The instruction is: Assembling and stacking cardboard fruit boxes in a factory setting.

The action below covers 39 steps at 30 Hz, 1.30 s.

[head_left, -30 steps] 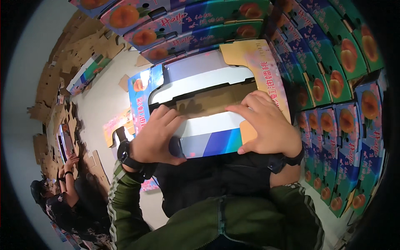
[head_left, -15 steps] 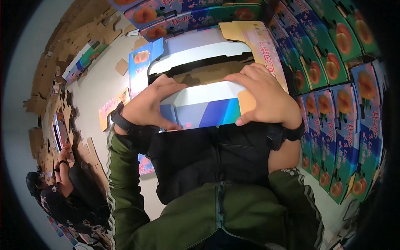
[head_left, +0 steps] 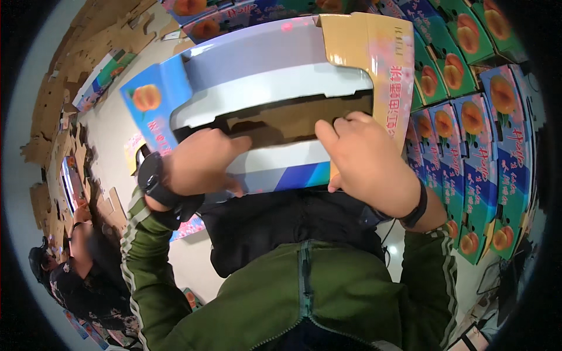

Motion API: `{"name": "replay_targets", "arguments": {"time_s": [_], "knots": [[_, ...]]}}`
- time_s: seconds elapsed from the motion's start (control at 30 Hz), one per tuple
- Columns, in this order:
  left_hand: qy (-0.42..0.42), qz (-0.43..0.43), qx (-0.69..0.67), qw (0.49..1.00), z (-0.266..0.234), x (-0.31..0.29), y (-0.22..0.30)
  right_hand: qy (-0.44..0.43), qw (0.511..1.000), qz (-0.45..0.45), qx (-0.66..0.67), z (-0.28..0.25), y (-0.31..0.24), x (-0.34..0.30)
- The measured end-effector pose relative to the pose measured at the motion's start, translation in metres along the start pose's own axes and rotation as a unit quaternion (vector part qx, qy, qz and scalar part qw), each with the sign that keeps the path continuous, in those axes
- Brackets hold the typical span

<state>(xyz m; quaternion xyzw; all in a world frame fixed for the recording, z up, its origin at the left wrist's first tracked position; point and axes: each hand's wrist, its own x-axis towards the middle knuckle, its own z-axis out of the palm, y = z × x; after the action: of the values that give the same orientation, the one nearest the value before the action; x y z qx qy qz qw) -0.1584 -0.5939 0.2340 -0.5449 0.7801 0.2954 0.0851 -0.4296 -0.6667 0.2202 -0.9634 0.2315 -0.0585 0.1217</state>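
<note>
In front of my lap is a printed cardboard fruit box [head_left: 257, 51] with a wide opening in its top, white flaps along the opening and brown cardboard inside. My left hand [head_left: 202, 161] grips the near rim at the left, fingers over the inner edge and thumb low on the outside. My right hand [head_left: 366, 155] grips the same near side farther right, its fingers curled at the opening and its thumb on the outer face. A peach picture shows on the blue left corner; the right end is yellow and pink.
Stacked fruit boxes [head_left: 472, 152] stand at the right, with more along the far side. At the left, flattened brown cardboard [head_left: 76, 52] lies on the pale floor, and another fruit box [head_left: 99, 82] lies there. A co-worker [head_left: 82, 275] sits at the lower left, handling a cardboard piece.
The fruit box has come closer and looks larger, turned slightly. Both my hands have stayed on its near side, with the left hand now lower and farther left.
</note>
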Motion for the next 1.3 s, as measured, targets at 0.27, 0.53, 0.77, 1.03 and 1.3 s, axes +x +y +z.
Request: {"name": "replay_targets", "arguments": {"time_s": [0.27, 0.53, 0.77, 1.03, 1.3], "knots": [[-0.053, 0.042, -0.034, 0.997, 0.010, 0.000, -0.004, -0.128, 0.991, -0.036, -0.028, -0.005, 0.000, 0.009], [-0.134, 0.011, -0.064, 0.989, 0.004, 0.009, 0.007, -0.281, 0.945, -0.079, 0.144, -0.006, 0.022, 0.039], [-0.149, 0.074, -0.168, 0.972, -0.001, 0.022, -0.009, -0.431, 0.884, -0.092, 0.159, 0.006, 0.039, 0.069], [-0.132, 0.066, -0.141, 0.979, 0.001, 0.025, -0.015, -0.437, 0.871, -0.102, 0.198, 0.006, 0.046, 0.082], [0.275, 0.310, -0.105, 0.904, 0.032, 0.002, 0.065, -0.501, 0.814, -0.064, 0.286, 0.016, 0.088, 0.114]]}}
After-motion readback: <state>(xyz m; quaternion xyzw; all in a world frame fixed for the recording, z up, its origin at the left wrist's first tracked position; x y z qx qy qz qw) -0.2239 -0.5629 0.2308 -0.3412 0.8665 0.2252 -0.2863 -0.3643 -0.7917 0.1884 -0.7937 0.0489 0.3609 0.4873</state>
